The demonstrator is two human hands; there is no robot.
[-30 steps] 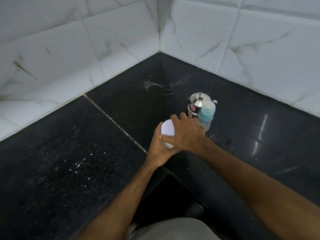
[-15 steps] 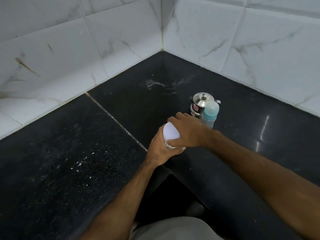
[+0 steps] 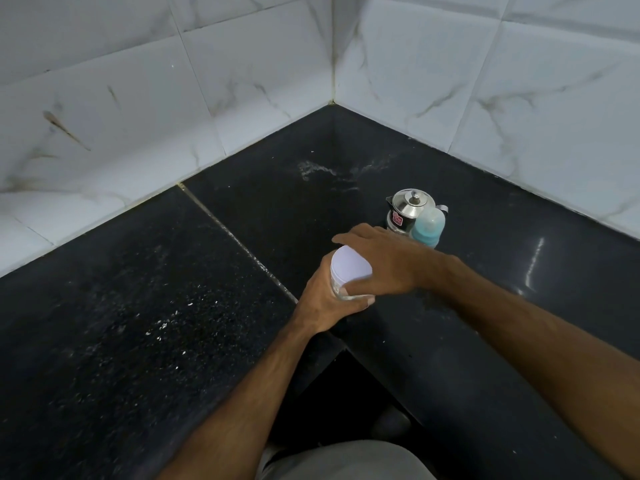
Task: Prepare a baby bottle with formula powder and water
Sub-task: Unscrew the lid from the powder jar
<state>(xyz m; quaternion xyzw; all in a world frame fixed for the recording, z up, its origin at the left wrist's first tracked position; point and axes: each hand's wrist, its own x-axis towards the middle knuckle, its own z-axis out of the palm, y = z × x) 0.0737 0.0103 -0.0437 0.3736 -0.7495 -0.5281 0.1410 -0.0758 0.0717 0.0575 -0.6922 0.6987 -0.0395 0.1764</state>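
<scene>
A small clear jar with a white lid point(image 3: 349, 267) stands near the inner corner of the black counter point(image 3: 138, 323). My left hand point(image 3: 323, 299) grips the jar's body from the left and below. My right hand point(image 3: 384, 263) curls over the lid, fingers on its far rim and thumb on its near side. Behind my right hand stands a baby bottle point(image 3: 428, 225) with a teal collar and clear cap. A small steel kettle point(image 3: 405, 209) with a knobbed lid and red sticker stands right behind the bottle. The jar's contents are hidden by my hands.
The L-shaped counter runs into a corner of white marble-look wall tiles point(image 3: 242, 74). A pale dusty smear point(image 3: 329, 169) lies on the counter near the corner. The counter's inner edge point(image 3: 349, 348) drops off just below my left hand.
My right hand has turned on the lid, its fingers swinging to the left and more of the white top showing. The jar, bottle and kettle stay where they were.
</scene>
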